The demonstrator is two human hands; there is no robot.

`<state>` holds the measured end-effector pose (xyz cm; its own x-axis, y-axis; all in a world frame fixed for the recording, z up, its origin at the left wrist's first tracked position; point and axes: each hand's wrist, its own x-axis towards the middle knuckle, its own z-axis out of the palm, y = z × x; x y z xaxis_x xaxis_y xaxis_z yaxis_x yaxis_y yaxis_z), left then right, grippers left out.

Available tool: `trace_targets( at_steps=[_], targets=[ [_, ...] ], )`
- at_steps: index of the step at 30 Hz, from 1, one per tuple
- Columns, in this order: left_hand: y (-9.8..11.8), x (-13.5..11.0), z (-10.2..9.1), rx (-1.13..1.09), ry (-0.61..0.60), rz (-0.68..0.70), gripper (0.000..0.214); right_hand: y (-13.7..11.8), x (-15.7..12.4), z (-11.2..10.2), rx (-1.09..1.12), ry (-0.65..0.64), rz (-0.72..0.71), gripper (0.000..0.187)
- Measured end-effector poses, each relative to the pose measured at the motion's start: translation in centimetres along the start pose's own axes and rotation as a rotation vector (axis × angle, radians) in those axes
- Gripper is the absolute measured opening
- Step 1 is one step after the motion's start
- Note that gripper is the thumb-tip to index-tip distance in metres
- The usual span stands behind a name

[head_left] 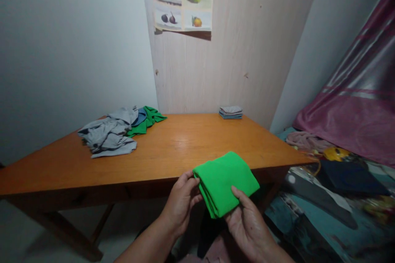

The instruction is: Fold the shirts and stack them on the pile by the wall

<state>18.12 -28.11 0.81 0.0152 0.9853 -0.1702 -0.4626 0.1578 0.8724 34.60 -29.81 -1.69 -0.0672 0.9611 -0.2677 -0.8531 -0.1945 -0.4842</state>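
Note:
A bright green folded cloth point(226, 183) is held up just in front of the table's near edge, its stacked layers showing on the left side. My left hand point(183, 201) pinches its left corner between thumb and fingers. From below, my right hand point(247, 222) grips the near right side, thumb on top and fingers hidden underneath. On the left of the wooden table point(185, 144) lies a loose heap of clothes, with a grey garment point(112, 131), a green garment point(151, 119) and a bit of blue fabric point(139, 117). A small folded stack of cloths point(231, 112) sits at the back right.
Behind the table stands a wall panel with a fruit picture sheet point(182, 4). To the right is a lower surface with jeans point(290, 209), a dark folded item point(353, 178), a yellow object point(336, 153) and other belongings. A pink curtain point(348, 115) hangs above them.

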Motion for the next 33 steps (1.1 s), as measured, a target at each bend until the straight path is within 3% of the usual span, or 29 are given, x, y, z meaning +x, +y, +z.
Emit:
trace_targets(
  at_steps=[5,12,16,19,24,29,33],
  targets=[
    [1.0,0.9,0.4,0.194,0.098,0.08,0.034,-0.1,-0.1,0.0,-0.026,-0.001,-0.009,0.066],
    [1.9,1.9,0.2,0.263,-0.04,0.241,0.02,-0.3,0.3,-0.4,-0.062,0.024,-0.014,0.066],
    [1.7,2.6,-0.1,0.336,0.032,0.298,0.01,-0.1,0.4,-0.5,-0.063,0.033,-0.029,0.065],
    [1.7,2.6,0.0,0.275,0.068,0.25,0.011,0.1,0.6,-0.5,-0.067,0.038,-0.037,0.066],
    [2.3,2.1,0.3,0.145,-0.015,0.003,0.026,0.4,0.7,-0.6,-0.075,0.009,-0.018,0.067],
    [2.5,2.7,-0.1,0.307,-0.002,0.096,0.031,0.6,0.8,-1.0,-0.097,-0.009,-0.011,0.066],
    [3.5,2.7,-0.3,0.304,-0.103,-0.014,0.024,0.2,0.8,-1.1,-0.12,-0.045,-0.031,0.059]
  ],
)
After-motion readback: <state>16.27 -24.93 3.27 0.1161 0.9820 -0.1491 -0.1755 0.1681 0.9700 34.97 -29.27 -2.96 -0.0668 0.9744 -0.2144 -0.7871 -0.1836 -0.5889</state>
